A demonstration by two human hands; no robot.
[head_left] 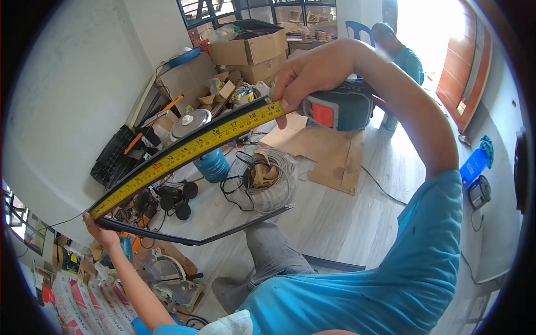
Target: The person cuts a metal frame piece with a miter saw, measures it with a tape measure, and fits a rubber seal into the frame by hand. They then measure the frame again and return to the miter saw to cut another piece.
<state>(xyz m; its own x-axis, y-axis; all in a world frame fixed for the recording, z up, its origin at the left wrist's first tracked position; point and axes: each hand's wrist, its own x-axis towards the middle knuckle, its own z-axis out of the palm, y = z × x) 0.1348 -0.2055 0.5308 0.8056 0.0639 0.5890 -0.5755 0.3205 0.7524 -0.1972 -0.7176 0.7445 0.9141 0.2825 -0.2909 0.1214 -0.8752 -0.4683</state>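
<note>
A yellow tape measure (184, 152) stretches diagonally along a dark metal frame piece (167, 146). Its low end is pinched at the frame's corner by my left hand (103, 231). At the upper end, my right hand (321, 70) has its fingers closed on the tape and frame end, near the 19 mark. The tape's dark green and red case (340, 107) hangs just beneath my right hand and wrist. From the left corner, a second dark bar (162, 233) runs below the tape and bends up to the right, ending over the floor.
Cardboard boxes (248, 50) and clutter stand at the back. A cable coil (262, 181), a blue canister (212, 164) and flat cardboard (338, 162) lie ahead. A miter saw (167, 276) and bags (89, 307) are lower left. Another person (405, 58) is at the back right.
</note>
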